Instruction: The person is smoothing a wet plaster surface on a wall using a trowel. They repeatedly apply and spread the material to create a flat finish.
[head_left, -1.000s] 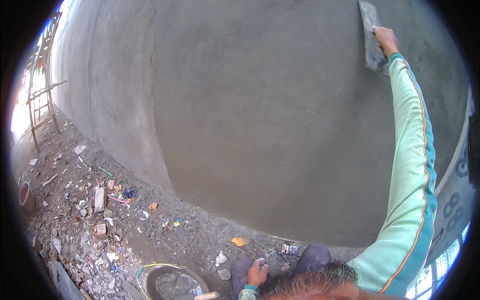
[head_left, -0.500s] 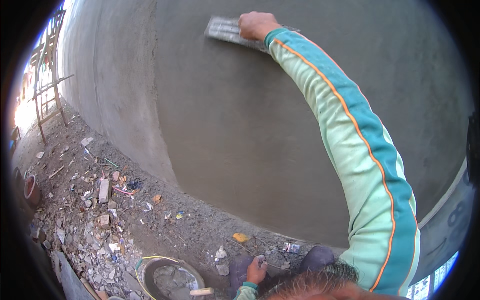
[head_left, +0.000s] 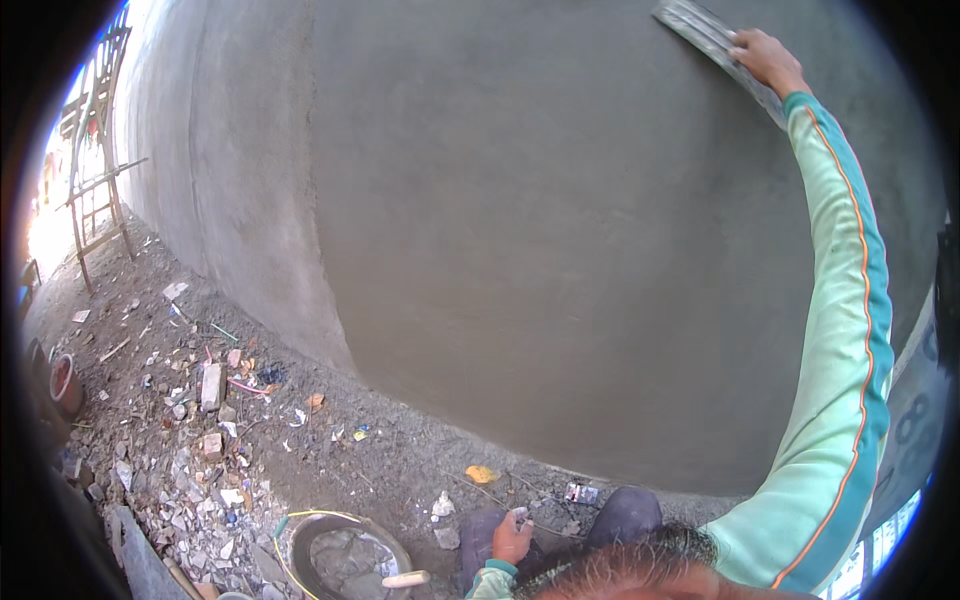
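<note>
My right hand is closed on the back of a long plastering float, held slanted against the upper right of a wet grey plastered wall. The sleeved right arm is stretched far up. Low in the view, my left hand rests by my knee with its fingers curled; a small pale bit shows at the fingertips, too small to name. To its left stands a bucket with grey mortar in it. A trowel's wooden handle sticks out over the bucket's rim.
Rubble and a loose brick litter the ground along the wall's foot. A wooden scaffold stands at the far left, with a reddish pot nearer. A grey board lies at the lower left.
My right hand has swept the float to the right across the wall, and the float has turned to a steeper slant. My left hand has stayed by the knee.
</note>
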